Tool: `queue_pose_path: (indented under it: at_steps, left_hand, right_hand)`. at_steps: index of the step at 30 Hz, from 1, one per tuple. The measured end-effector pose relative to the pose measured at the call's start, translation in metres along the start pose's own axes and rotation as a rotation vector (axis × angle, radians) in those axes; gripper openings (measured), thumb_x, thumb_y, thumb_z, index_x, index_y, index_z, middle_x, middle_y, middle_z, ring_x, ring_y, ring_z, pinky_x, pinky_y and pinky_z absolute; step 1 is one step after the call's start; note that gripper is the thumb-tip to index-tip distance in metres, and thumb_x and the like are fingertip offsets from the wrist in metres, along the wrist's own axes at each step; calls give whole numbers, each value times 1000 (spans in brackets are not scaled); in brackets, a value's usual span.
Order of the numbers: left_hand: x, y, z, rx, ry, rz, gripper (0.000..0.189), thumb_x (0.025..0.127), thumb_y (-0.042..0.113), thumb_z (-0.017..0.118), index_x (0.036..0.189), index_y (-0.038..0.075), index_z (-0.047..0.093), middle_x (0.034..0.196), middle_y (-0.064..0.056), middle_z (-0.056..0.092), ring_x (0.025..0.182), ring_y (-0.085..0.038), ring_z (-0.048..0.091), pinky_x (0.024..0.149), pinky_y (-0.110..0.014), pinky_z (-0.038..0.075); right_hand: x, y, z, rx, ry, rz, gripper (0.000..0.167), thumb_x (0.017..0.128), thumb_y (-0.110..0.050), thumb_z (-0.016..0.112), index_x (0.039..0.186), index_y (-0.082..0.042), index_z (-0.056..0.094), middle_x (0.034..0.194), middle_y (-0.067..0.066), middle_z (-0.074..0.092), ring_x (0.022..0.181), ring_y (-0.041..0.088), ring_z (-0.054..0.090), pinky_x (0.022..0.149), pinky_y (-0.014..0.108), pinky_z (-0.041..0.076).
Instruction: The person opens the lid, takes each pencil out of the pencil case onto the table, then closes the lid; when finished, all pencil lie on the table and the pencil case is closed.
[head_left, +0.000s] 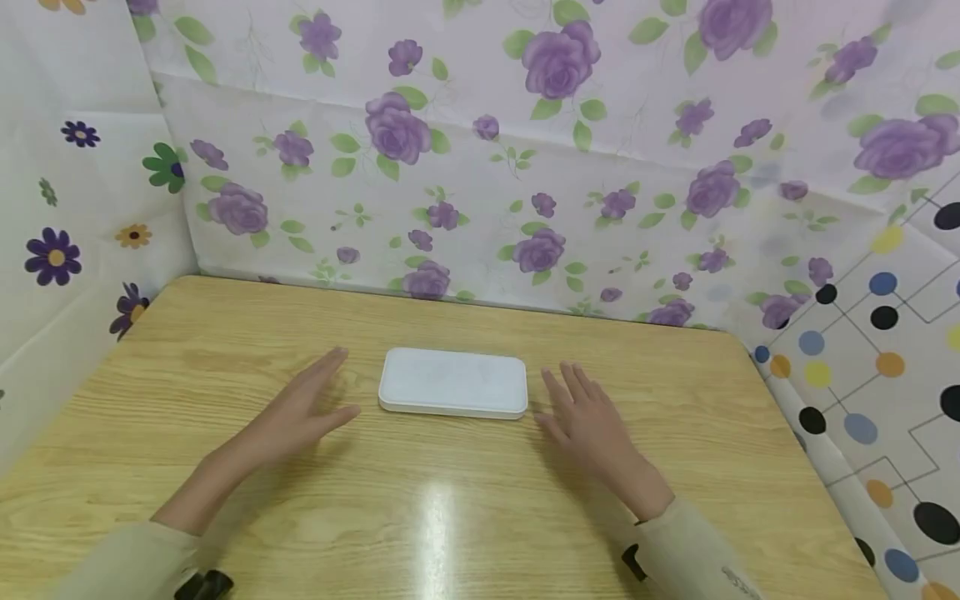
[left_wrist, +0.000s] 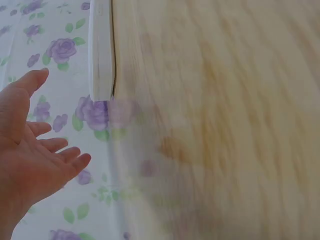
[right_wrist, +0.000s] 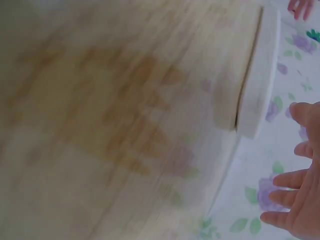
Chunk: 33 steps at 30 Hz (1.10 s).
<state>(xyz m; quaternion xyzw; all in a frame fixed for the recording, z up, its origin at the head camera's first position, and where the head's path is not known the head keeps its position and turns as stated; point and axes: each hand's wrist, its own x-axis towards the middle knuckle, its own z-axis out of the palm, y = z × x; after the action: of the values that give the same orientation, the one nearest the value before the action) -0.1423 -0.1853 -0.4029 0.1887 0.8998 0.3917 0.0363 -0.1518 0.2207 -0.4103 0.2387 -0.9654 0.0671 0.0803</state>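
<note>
A flat white rectangular case (head_left: 453, 383) with rounded corners lies on the wooden table, long side across. My left hand (head_left: 300, 414) is to its left, fingers extended and thumb apart, with a gap between it and the case. On the other side my right hand (head_left: 588, 421) is held with fingers spread, fingertips close to the case's right end. Neither hand holds anything. In the left wrist view the case (left_wrist: 102, 50) appears edge-on beyond the left hand (left_wrist: 37, 150). The right wrist view shows the case's end (right_wrist: 258, 75) near the right hand (right_wrist: 302, 185).
The wood-grain table (head_left: 337, 533) reflects light near its front. Behind it hangs a purple-flowered sheet (head_left: 465, 167). A flower-print sheet (head_left: 82, 200) stands on the left and a dotted sheet (head_left: 862, 400) on the right. Beige sleeves cover both forearms, with dark straps at the wrists.
</note>
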Motion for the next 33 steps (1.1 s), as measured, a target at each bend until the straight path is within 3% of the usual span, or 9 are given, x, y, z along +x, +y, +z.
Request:
queue_pose_path:
  at_steps: [9,17,23,27,33]
  left_hand:
    - [32,-8,20,-167,-43,-59,90,89,27,72,152,-3,16,148,-35,25,128,-57,32,98,-63,36]
    - [54,-7,37,-270,-76,-98,101,82,24,78,153,-4,11,153,-32,16,138,-48,19,109,-57,23]
    - [64,-11,40,-194,-86,-114,108,76,26,82,152,-6,12,155,-31,6,141,-49,-6,105,-70,3]
    - [68,-20,42,-181,-115,-123,114,74,26,83,152,-7,6,155,-32,4,141,-49,-4,108,-66,4]
    - [73,-27,47,-156,-75,-107,111,72,26,84,151,-7,13,154,-29,16,141,-46,10,111,-59,13]
  right_hand:
    - [24,-20,14,18,-45,-176,61,94,-32,64,143,-3,45,144,28,38,134,43,34,102,58,34]
    - [46,-34,20,17,-46,-310,61,94,-37,62,145,-8,44,147,25,36,136,41,33,106,57,31]
    - [60,-40,27,-16,-85,-359,65,95,-42,58,149,-11,38,152,25,28,138,40,28,106,60,27]
    - [68,-41,31,-37,-74,-375,67,95,-44,59,150,-13,37,152,24,28,138,40,28,105,60,29]
    - [73,-42,35,-129,-66,-429,60,98,-43,53,149,-14,40,150,22,34,135,39,34,100,61,35]
